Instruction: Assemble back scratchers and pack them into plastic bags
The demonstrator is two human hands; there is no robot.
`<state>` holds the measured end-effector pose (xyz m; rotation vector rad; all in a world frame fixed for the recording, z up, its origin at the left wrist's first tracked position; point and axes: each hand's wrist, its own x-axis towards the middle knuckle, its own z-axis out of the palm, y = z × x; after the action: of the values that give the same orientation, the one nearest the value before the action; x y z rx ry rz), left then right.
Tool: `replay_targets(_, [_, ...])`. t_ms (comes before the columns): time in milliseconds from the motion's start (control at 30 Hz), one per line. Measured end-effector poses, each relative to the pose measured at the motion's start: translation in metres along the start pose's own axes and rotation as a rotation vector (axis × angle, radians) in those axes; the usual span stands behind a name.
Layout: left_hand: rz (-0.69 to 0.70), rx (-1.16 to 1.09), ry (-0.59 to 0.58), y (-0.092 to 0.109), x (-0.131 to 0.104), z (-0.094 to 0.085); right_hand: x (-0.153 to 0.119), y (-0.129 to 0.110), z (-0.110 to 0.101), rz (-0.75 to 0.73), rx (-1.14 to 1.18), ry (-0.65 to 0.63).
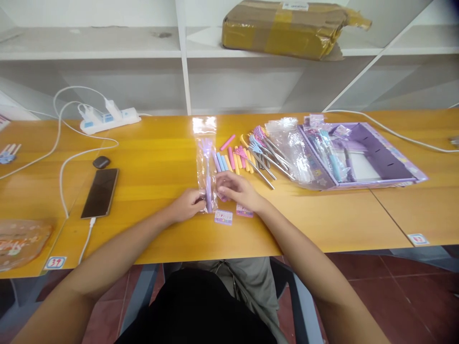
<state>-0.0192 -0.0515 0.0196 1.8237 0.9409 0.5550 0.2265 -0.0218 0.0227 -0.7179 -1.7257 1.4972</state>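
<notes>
Black glass fronts one phone (100,193) at left. Next, the left hand (188,205) pinches the left edge of one clear, crinkled plastic bag (201,167) over the wooden table (161,167); one slender tool (208,191) lies inside, purple handle below, claw-like head above. The right hand (238,188) curls beside the bag; whether it grips anything, I cannot tell. Two small printed cards (223,217) lie nearby, then several pastel handles (230,156), metal-stemmed pieces (263,177), one purple tray (380,183).

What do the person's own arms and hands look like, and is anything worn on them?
The left hand and right hand are gloveless, and no watch or bracelet shows at either wrist. Both forearms are bare, with no sleeve in view. Rings are too small to judge. The person wears a black top.
</notes>
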Motion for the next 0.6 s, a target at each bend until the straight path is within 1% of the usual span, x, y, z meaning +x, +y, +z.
replay_targets(67, [0.003, 0.006, -0.069, 0.004, -0.001, -0.001, 0.001, 0.0, -0.001, 0.027, 0.135, 0.043])
replay_targets(100, [0.006, 0.018, -0.091, 0.006, -0.001, -0.002, 0.002, 0.0, -0.001, 0.049, 0.162, 0.057])
replay_targets(200, [0.036, 0.05, -0.107, 0.008, -0.001, -0.003, 0.003, 0.0, -0.005, 0.117, 0.162, 0.069])
replay_targets(300, [0.078, 0.034, -0.094, 0.005, -0.001, -0.004, 0.002, -0.001, -0.005, 0.13, 0.159, 0.071])
replay_targets(367, [0.091, -0.031, -0.048, 0.003, -0.001, -0.004, 0.002, -0.001, -0.002, 0.137, 0.161, 0.044])
replay_targets(400, [0.087, -0.074, -0.004, 0.002, -0.001, -0.004, 0.001, -0.001, 0.0, 0.15, 0.163, 0.005])
replay_targets(533, [0.034, -0.25, 0.174, -0.001, 0.001, -0.003, -0.001, -0.005, 0.004, 0.217, 0.191, -0.236])
replay_targets(567, [0.02, -0.289, 0.204, -0.003, 0.002, -0.002, -0.001, -0.006, 0.002, 0.225, 0.176, -0.261])
replay_targets(600, [0.004, -0.328, 0.228, -0.005, 0.002, -0.002, -0.002, -0.007, -0.001, 0.226, 0.142, -0.25])
